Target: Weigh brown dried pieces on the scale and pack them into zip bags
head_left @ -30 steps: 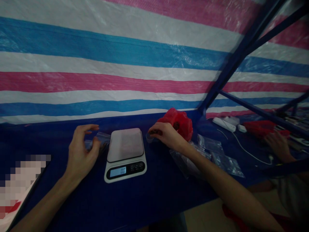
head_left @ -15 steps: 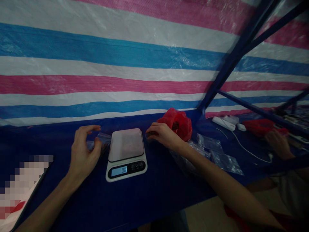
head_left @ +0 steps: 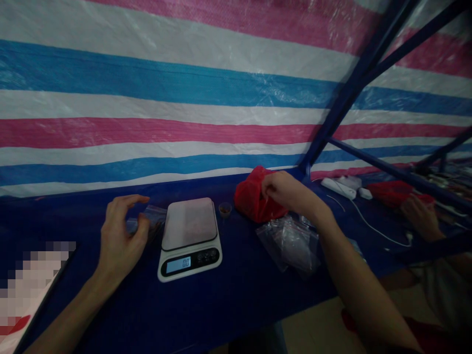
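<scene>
My left hand [head_left: 123, 226] hovers just left of the digital scale [head_left: 190, 223], thumb and fingers apart, holding nothing. Close by it lie small clear zip bags [head_left: 157, 214], with some small dark items beside them, partly hidden by the hand. The scale's display reads 0.0 and its plate bears nothing. To the right of the scale stands a small clear cup [head_left: 224, 210] with a little brown material in it. My right hand [head_left: 285, 191] dips its fingertips into the mouth of a red plastic bag [head_left: 247, 199]. Its fingers are bunched together, their tips hidden.
Clear zip bags [head_left: 293, 241] lie in a pile before the red bag. Farther right are a white power strip [head_left: 339, 188] with a cable, and another person's hand [head_left: 422, 214] at a second red bag [head_left: 391, 193]. A blue metal frame [head_left: 346, 113] rises behind.
My right hand has let go of the small cup beside the scale and moved right into the red bag. My left hand has stayed nearly in place.
</scene>
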Demonstrator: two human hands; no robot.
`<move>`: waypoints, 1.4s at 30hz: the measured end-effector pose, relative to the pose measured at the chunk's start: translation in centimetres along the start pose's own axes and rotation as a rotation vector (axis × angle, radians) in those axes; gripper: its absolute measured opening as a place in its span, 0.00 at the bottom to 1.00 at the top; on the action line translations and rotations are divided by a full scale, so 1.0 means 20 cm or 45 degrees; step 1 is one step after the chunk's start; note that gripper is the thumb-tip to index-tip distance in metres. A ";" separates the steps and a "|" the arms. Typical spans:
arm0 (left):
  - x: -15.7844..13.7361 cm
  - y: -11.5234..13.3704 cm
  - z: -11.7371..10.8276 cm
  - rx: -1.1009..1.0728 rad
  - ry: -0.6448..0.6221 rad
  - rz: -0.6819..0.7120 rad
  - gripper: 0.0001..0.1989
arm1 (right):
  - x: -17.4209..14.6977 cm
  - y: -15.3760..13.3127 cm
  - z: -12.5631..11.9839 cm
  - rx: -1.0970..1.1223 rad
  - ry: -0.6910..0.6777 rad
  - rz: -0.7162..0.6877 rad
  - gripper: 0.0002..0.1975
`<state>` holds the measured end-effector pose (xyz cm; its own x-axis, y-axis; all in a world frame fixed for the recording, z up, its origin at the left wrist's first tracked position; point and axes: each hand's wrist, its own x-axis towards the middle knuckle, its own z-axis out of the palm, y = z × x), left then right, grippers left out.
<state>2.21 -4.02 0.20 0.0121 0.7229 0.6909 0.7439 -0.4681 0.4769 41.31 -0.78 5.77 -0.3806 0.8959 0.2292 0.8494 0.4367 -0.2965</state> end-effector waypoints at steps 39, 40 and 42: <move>0.00 0.02 -0.01 0.091 -0.010 0.037 0.14 | 0.08 -0.23 0.26 0.356 -0.085 -0.277 0.07; 0.00 0.02 -0.01 0.090 -0.012 0.041 0.14 | 0.08 -0.22 0.27 0.355 -0.094 -0.282 0.07; 0.00 0.02 -0.01 0.091 -0.013 0.061 0.14 | 0.08 -0.21 0.27 0.345 -0.104 -0.295 0.08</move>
<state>2.32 -4.37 0.52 0.0549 0.7059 0.7062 0.7882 -0.4648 0.4033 35.12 -0.85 2.43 -0.5890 0.7693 0.2476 0.6136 0.6251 -0.4825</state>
